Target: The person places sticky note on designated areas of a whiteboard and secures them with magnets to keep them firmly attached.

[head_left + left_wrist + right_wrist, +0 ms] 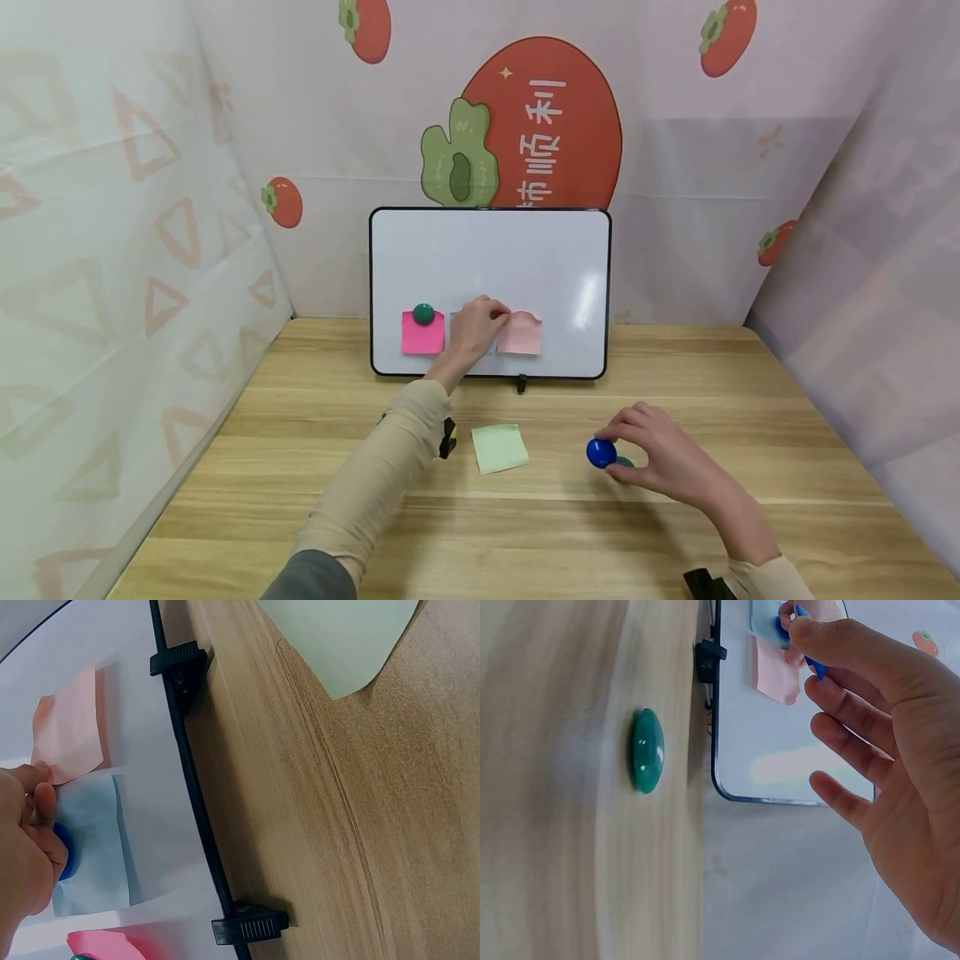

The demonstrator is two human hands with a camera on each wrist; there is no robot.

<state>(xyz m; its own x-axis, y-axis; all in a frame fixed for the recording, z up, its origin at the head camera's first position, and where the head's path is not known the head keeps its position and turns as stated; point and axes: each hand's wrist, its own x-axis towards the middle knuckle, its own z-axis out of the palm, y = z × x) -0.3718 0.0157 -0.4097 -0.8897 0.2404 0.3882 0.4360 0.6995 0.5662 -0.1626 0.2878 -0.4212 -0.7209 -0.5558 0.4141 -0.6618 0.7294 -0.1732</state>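
Observation:
At the whiteboard (555,258), my left hand (476,325) pinches the upper left corner of a light pink sticky note (520,336). Behind that hand is a light blue sticky note (97,844) with a blue magnet (66,853) on it, partly hidden by the fingers. Over the table at the right, my right hand (663,454) holds another round blue magnet (601,452) between thumb and index finger, its other fingers spread. A green magnet (649,751) lies on the table just under the right hand.
Left on the board hangs a bright pink sticky note (422,340) under a green magnet (423,314). A pale green sticky note (500,450) lies on the wooden table (337,358) in front. Black clips (251,925) hold up the board's lower edge.

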